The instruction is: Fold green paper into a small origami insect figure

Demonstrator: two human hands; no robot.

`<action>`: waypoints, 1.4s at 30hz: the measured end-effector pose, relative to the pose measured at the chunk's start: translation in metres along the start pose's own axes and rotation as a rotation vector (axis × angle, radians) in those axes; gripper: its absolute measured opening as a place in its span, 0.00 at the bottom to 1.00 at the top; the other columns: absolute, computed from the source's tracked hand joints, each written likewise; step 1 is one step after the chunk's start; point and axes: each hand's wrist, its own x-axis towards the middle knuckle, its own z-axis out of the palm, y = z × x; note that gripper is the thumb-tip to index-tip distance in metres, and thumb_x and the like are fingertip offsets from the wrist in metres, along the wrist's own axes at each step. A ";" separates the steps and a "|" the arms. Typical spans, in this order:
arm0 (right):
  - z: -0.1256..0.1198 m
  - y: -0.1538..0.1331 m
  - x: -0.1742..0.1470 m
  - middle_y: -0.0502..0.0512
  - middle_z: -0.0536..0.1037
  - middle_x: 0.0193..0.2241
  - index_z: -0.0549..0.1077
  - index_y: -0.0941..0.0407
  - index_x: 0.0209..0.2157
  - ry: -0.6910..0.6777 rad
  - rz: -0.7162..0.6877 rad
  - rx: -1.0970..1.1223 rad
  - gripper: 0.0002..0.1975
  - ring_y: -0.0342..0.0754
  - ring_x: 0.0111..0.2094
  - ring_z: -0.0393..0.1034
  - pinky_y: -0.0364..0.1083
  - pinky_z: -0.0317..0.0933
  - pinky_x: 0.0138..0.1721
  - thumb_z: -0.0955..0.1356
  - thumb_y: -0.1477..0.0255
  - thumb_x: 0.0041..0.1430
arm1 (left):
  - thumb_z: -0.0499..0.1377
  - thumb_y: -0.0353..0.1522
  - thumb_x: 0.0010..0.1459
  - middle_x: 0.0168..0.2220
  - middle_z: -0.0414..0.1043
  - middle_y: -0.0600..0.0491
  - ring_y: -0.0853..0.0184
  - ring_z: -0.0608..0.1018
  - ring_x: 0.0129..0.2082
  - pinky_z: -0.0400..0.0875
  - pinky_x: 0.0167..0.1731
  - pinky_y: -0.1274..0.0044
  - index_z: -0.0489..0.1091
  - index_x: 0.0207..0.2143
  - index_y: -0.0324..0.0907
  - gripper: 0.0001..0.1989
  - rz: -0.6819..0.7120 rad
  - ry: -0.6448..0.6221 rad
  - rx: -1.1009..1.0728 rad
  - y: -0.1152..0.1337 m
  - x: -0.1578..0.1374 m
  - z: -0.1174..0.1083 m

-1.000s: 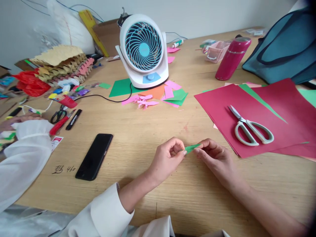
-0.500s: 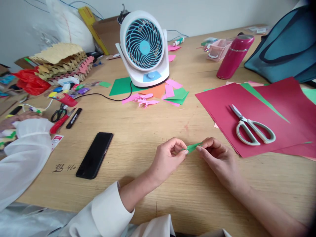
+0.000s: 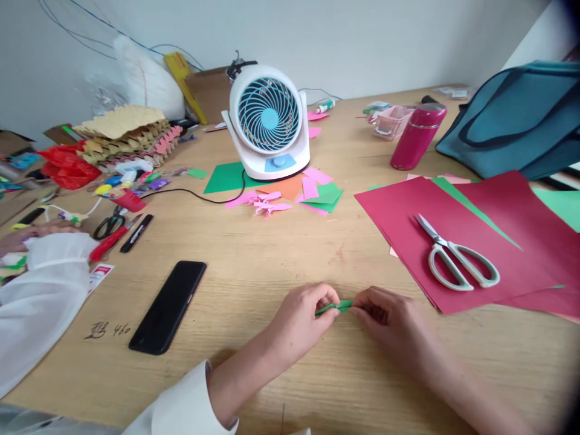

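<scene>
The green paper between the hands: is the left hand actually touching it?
Touching: the head view shows the left hand pinching the green paper between thumb and fingers.

Left fingers (image 3: 327, 291) and right fingers (image 3: 370, 295) pinch, close together

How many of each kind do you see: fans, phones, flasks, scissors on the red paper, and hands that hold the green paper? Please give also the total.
Fan: 1
Phone: 1
Flask: 1
Scissors on the red paper: 1
Left hand and right hand, holding the green paper: 2
Total: 6
</scene>
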 end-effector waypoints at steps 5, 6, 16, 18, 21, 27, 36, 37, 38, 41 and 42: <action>0.002 0.000 0.001 0.48 0.72 0.23 0.70 0.54 0.26 -0.036 -0.033 -0.138 0.07 0.42 0.23 0.62 0.43 0.55 0.26 0.66 0.77 0.57 | 0.61 0.23 0.55 0.30 0.72 0.58 0.69 0.73 0.32 0.65 0.36 0.77 0.69 0.33 0.43 0.07 0.091 -0.051 0.177 0.003 -0.006 -0.001; 0.002 0.000 0.000 0.48 0.72 0.23 0.70 0.54 0.26 -0.052 -0.036 -0.149 0.07 0.43 0.23 0.63 0.43 0.55 0.26 0.66 0.77 0.57 | 0.61 0.23 0.55 0.31 0.72 0.57 0.68 0.74 0.34 0.65 0.37 0.77 0.69 0.33 0.43 0.07 0.109 -0.056 0.203 0.003 -0.007 -0.001; 0.002 -0.004 0.000 0.48 0.69 0.26 0.68 0.55 0.27 -0.108 -0.032 -0.188 0.07 0.43 0.26 0.64 0.43 0.55 0.29 0.65 0.78 0.58 | 0.57 0.22 0.61 0.39 0.69 0.53 0.67 0.74 0.40 0.71 0.43 0.74 0.69 0.36 0.41 0.06 0.244 -0.046 0.344 -0.004 -0.011 0.008; 0.002 -0.005 0.000 0.49 0.70 0.28 0.69 0.55 0.28 -0.092 -0.038 -0.205 0.06 0.42 0.26 0.64 0.43 0.55 0.29 0.65 0.78 0.58 | 0.55 0.23 0.63 0.39 0.69 0.52 0.65 0.73 0.41 0.71 0.43 0.73 0.68 0.37 0.40 0.06 0.284 -0.050 0.380 -0.006 -0.014 0.011; 0.003 -0.004 -0.001 0.50 0.70 0.30 0.69 0.55 0.29 -0.078 -0.048 -0.232 0.05 0.43 0.27 0.66 0.43 0.56 0.30 0.65 0.77 0.58 | 0.51 0.25 0.66 0.39 0.68 0.50 0.63 0.73 0.42 0.72 0.44 0.70 0.68 0.39 0.40 0.07 0.335 -0.055 0.430 -0.008 -0.019 0.013; 0.005 -0.001 -0.001 0.50 0.69 0.31 0.69 0.54 0.30 -0.087 -0.049 -0.238 0.05 0.44 0.28 0.66 0.44 0.56 0.30 0.65 0.75 0.60 | 0.51 0.19 0.62 0.42 0.68 0.51 0.66 0.72 0.44 0.72 0.47 0.73 0.67 0.46 0.41 0.14 0.374 -0.105 0.353 -0.009 -0.025 0.006; 0.003 -0.004 -0.002 0.51 0.69 0.32 0.67 0.55 0.30 -0.102 -0.059 -0.269 0.05 0.44 0.30 0.66 0.44 0.57 0.31 0.65 0.75 0.62 | 0.49 0.23 0.67 0.42 0.70 0.50 0.64 0.72 0.42 0.73 0.45 0.71 0.67 0.48 0.39 0.12 0.531 -0.048 0.422 -0.021 -0.025 0.009; 0.003 -0.004 -0.002 0.51 0.69 0.32 0.67 0.55 0.30 -0.103 -0.056 -0.279 0.05 0.44 0.30 0.66 0.44 0.57 0.31 0.65 0.75 0.62 | 0.48 0.24 0.67 0.42 0.71 0.50 0.64 0.72 0.42 0.73 0.45 0.71 0.67 0.48 0.39 0.12 0.552 -0.042 0.442 -0.021 -0.025 0.009; 0.004 -0.004 -0.002 0.51 0.69 0.32 0.66 0.54 0.30 -0.104 -0.053 -0.288 0.05 0.45 0.30 0.66 0.44 0.57 0.31 0.65 0.75 0.61 | 0.47 0.25 0.68 0.42 0.71 0.49 0.63 0.72 0.42 0.73 0.45 0.71 0.68 0.48 0.38 0.12 0.567 -0.038 0.467 -0.022 -0.026 0.009; 0.005 -0.004 -0.001 0.51 0.69 0.32 0.66 0.54 0.30 -0.107 -0.043 -0.308 0.06 0.45 0.30 0.67 0.45 0.57 0.32 0.65 0.74 0.62 | 0.46 0.28 0.70 0.40 0.72 0.49 0.63 0.72 0.40 0.74 0.43 0.70 0.69 0.47 0.37 0.13 0.595 -0.030 0.542 -0.021 -0.026 0.009; 0.005 -0.004 -0.001 0.51 0.69 0.32 0.65 0.54 0.30 -0.111 -0.040 -0.312 0.06 0.45 0.30 0.67 0.45 0.57 0.32 0.65 0.74 0.62 | 0.46 0.28 0.70 0.40 0.72 0.49 0.63 0.72 0.40 0.74 0.43 0.70 0.69 0.46 0.36 0.13 0.602 -0.026 0.557 -0.021 -0.027 0.009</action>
